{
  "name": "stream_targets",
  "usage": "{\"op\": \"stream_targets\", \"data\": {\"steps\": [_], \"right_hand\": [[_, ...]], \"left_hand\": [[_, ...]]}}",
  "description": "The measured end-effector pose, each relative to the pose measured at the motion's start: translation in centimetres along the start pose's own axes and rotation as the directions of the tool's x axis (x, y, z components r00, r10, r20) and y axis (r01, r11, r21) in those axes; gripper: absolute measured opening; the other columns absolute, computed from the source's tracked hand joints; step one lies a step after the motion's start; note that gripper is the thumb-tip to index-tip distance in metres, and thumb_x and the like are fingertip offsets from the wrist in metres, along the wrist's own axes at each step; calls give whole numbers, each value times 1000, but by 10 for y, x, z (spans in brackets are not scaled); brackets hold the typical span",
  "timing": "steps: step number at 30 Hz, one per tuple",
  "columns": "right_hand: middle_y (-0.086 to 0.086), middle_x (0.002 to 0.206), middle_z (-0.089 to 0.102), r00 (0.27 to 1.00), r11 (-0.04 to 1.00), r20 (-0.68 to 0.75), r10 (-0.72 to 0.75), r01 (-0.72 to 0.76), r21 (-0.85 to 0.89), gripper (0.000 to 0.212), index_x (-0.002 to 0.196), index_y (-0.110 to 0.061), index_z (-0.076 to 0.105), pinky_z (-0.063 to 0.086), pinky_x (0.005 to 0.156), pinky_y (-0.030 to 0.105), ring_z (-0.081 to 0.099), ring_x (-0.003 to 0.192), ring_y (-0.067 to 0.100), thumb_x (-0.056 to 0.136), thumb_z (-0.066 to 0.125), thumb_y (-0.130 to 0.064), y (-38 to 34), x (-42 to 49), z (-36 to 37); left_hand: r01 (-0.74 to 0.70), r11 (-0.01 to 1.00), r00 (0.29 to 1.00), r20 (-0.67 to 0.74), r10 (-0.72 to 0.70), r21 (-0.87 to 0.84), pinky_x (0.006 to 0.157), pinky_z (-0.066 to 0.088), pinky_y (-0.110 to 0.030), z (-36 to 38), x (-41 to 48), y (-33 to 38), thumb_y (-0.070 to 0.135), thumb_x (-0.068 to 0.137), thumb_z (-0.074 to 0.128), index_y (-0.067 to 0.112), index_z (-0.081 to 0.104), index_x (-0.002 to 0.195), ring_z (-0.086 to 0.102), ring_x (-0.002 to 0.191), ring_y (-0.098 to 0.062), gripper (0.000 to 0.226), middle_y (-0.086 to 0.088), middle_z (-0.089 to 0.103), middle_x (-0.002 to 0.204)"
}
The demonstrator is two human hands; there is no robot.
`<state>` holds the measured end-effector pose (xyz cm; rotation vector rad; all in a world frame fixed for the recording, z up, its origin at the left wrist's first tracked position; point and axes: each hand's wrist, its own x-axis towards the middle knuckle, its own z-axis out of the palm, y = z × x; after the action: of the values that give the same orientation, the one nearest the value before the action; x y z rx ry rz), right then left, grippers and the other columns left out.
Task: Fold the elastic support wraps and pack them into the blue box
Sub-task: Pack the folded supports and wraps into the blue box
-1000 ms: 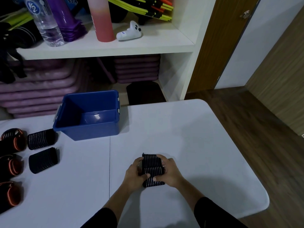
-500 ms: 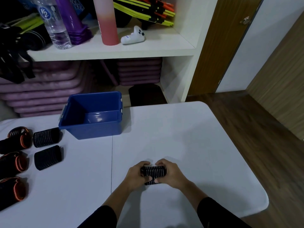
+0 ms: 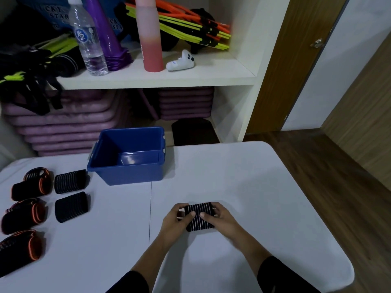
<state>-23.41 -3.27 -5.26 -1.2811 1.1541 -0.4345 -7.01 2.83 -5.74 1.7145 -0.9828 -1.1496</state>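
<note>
A white table (image 3: 254,187) stands in front of a white shelf unit (image 3: 160,80), with a wooden floor (image 3: 317,176) and a brown door (image 3: 296,60) on the right side. A thin seam runs across the table from far to near, a little to the left of the hands.

The striped wrap (image 3: 198,217) lies on the table in front of the person, near the middle and well apart from the blue box (image 3: 131,174). It is folded to a short, almost square pack, so its long axis is hard to tell; its white stripes run from the near edge to the far edge. The left hand (image 3: 174,222) and the right hand (image 3: 222,220) both grasp it, one at each side, with the thumbs on top and the fingers curled round the side edges.

The blue box stands at the far edge of the table, its opening up and its long side across the view. Between the box and the wrap there is bare table, and also to the right of the hands, up to the rounded right edge.

On the left part of the table lie five more wraps: two black ribbed wraps (image 3: 70,181), one behind the other, just beside the box, and three black wraps with orange edge (image 3: 31,188) in a column further left.

On the shelf stand one water bottle (image 3: 88,41), one pink bottle (image 3: 151,39), a stack of purple cones (image 3: 110,43) and one white controller (image 3: 179,63). Purple mats (image 3: 63,123) are stacked below.
</note>
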Motion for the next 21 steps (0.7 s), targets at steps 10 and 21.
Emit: {"op": "stream_targets", "data": {"steps": [10,21], "right_hand": [[8,104,65,999,977,-26,37,-31,210,19,109,-11,58,54,86,36,63,95,20,91,55,-17,-105,43,40],[12,112,63,1000,963,12,-21,17,269,23,114,-10,54,56,77,34,60,101,24,91,55,-15,-196,162,139]], "left_hand": [[-168,967,935,-279,217,190,67,43,-11,-99,30,38,25,92,54,21,57,115,59,83,-10,24,0,61,104],[52,743,807,-467,362,667,90,41,-47,-270,119,44,16,82,64,13,56,120,48,104,-38,39,-20,53,115]]}}
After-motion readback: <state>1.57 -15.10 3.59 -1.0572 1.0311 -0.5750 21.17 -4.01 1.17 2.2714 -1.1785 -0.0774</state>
